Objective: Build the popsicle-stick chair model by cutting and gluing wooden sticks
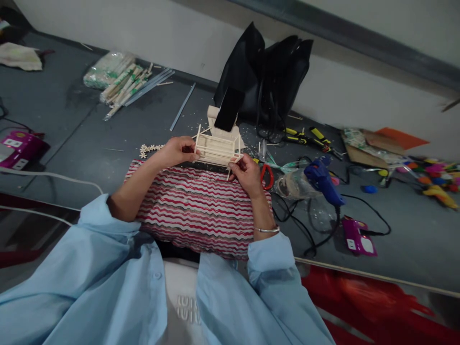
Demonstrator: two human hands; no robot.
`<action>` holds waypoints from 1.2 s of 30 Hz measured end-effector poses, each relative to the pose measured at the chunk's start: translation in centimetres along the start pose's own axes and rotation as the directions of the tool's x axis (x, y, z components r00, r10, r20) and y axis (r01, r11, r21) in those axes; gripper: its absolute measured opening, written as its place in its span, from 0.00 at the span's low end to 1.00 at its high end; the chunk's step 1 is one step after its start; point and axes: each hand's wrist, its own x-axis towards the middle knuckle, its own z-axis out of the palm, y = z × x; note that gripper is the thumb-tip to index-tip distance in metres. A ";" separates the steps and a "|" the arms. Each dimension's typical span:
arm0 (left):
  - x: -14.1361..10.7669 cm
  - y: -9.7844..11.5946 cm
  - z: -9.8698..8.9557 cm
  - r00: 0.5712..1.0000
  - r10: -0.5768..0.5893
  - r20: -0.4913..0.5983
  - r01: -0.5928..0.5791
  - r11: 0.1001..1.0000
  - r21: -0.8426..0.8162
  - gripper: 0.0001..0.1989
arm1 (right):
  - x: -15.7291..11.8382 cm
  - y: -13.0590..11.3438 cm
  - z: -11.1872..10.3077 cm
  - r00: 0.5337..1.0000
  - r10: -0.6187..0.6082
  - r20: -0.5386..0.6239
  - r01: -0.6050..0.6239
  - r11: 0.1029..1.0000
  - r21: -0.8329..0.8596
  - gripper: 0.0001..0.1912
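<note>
Stick frame [216, 150] up off the surface [82, 160], over the far edge of the striped cushion [201, 206]. Left hand [178, 151]: grip clamped on the frame's left end, thumb toward the wearer. Right hand [247, 173]: grip clamped on its near right corner. Frame is an open tray shape, pale slats for a floor, posts at the corners; nothing seen inside.

Containers. Black bag [268, 76] upright against the wall [161, 31]; contents hidden. Phone [230, 109] leans at its front. Clear pack [106, 69], far left, holds something pale, blurred behind green print; wrapped stick bundles [125, 87] lie just beside it. Clear jar [290, 184] on its side, right of the red scissors [266, 176]; cannot tell what it holds. Blue glue gun [323, 179] touches or overlaps the jar, cannot tell which. Colored pompoms [440, 175] heaped far right; whether bagged or loose, unclear.
</note>
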 end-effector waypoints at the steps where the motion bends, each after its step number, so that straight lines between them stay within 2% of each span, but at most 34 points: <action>1: 0.0 0.0 0.0 1.000 -0.003 0.009 0.003 1.000 -0.005 0.13 | 0.0 0.0 0.0 1.000 0.001 0.004 -0.001 1.000 0.009 0.12; 7: -0.1 -0.2 0.1 0.997 -0.031 0.072 0.040 0.992 -0.117 0.14 | 0.1 0.1 0.1 1.000 0.022 0.021 -0.023 0.998 0.052 0.14; 11: -0.1 -0.5 0.2 0.997 -0.027 0.067 0.033 0.994 -0.099 0.14 | 0.1 0.1 0.2 1.000 0.016 -0.001 -0.016 0.999 0.042 0.15; 17: 0.1 -0.8 0.1 0.998 0.018 0.053 -0.015 0.998 -0.055 0.13 | 0.3 0.5 0.3 0.998 -0.025 -0.050 0.032 0.989 0.144 0.16; 24: 0.1 -0.7 0.4 0.996 0.064 -0.055 -0.063 0.998 0.017 0.13 | 0.4 0.7 0.6 0.992 -0.050 -0.114 0.070 0.981 0.179 0.18; 33: -0.5 1.5 0.6 0.981 0.020 -0.192 -0.038 0.995 -0.093 0.13 | -0.4 -0.6 1.2 0.988 -0.063 -0.140 0.088 0.980 0.181 0.19; 36: -0.7 2.0 0.6 0.982 0.017 -0.190 -0.040 0.992 -0.118 0.13 | -0.6 -0.9 1.4 0.985 -0.040 -0.170 0.076 0.974 0.211 0.19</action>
